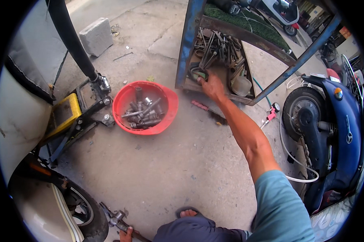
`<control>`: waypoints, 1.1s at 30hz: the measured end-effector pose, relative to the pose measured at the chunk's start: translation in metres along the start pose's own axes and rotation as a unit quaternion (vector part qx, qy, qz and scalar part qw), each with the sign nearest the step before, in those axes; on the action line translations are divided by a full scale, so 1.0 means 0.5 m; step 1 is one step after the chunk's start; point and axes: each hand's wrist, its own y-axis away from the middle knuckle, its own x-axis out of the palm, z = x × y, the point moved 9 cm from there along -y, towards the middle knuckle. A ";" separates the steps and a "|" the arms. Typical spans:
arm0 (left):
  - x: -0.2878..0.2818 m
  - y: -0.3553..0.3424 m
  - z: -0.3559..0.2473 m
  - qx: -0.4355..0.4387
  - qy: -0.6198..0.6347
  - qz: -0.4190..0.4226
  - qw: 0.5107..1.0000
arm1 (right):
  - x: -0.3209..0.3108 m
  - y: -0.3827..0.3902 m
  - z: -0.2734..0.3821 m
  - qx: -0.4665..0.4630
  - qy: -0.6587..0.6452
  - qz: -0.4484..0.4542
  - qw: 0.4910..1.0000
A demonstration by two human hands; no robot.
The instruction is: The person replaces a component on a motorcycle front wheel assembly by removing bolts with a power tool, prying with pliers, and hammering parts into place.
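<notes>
My right hand (211, 85) reaches far forward into the lower tray of a blue metal stand (187, 44). Its fingers are closed on a small green-and-black object (199, 75) at the tray's near left corner; the exact kind does not show. Beside it lie several wrenches and other metal tools (214, 46), and a cloudy plastic cup (241, 86). Low in the picture, my left hand (126, 234) is partly cut off by the edge. It grips a long metal tool with a knobbed, hammer-like head (116, 218).
A red helmet (170, 107) lies upturned on the concrete, full of sockets (143, 111). Left of it stands a yellow-and-black metal frame (71, 111). A brush (200, 105) lies near the stand. A blue scooter (347, 133) and a pink-handled air gauge (271, 116) are at right.
</notes>
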 end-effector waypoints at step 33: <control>0.010 -0.021 0.005 0.026 0.077 0.032 0.996 | 0.055 -0.093 -0.007 -0.141 0.457 0.167 0.862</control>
